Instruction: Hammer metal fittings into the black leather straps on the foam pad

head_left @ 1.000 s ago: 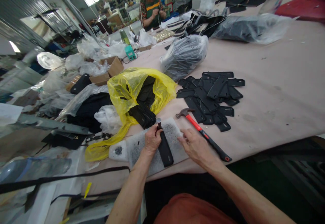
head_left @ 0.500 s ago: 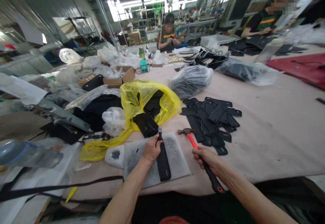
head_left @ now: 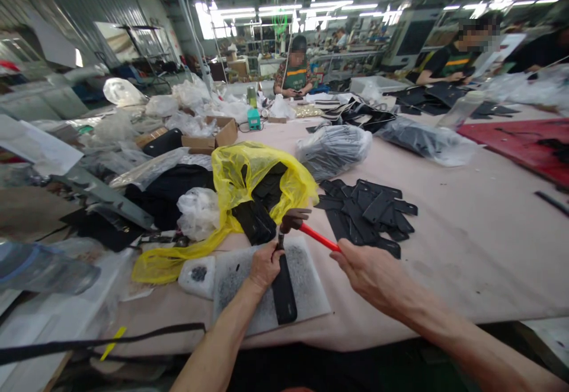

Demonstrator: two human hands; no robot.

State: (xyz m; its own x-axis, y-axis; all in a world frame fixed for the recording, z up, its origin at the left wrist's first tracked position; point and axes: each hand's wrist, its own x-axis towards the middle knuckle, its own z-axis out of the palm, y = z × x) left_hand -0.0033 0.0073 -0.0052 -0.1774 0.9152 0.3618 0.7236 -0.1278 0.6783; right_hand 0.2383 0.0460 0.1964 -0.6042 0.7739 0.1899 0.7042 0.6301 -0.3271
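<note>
My left hand (head_left: pixel 265 264) grips a small metal punch (head_left: pixel 280 241) upright at the top end of a black strip (head_left: pixel 285 294). The strip lies on a worn white board (head_left: pixel 311 279). My right hand (head_left: pixel 355 258) is closed round the red handle of a hammer (head_left: pixel 317 236), whose head is at the top of the punch. Behind the board, black pieces stick out of a yellow bag (head_left: pixel 231 172). A pile of flat black pieces (head_left: pixel 368 211) lies right of the bag.
A small white block (head_left: pixel 198 276) sits left of the board. Clear bags of dark pieces (head_left: pixel 333 149) lie farther back, near a cardboard box (head_left: pixel 224 134). A water bottle (head_left: pixel 48 267) is at the left. People sit across the table; a red sheet (head_left: pixel 515 143) lies right.
My right hand has raised the hammer and swung it left, bringing its head onto the punch. My left hand keeps its hold on the punch.
</note>
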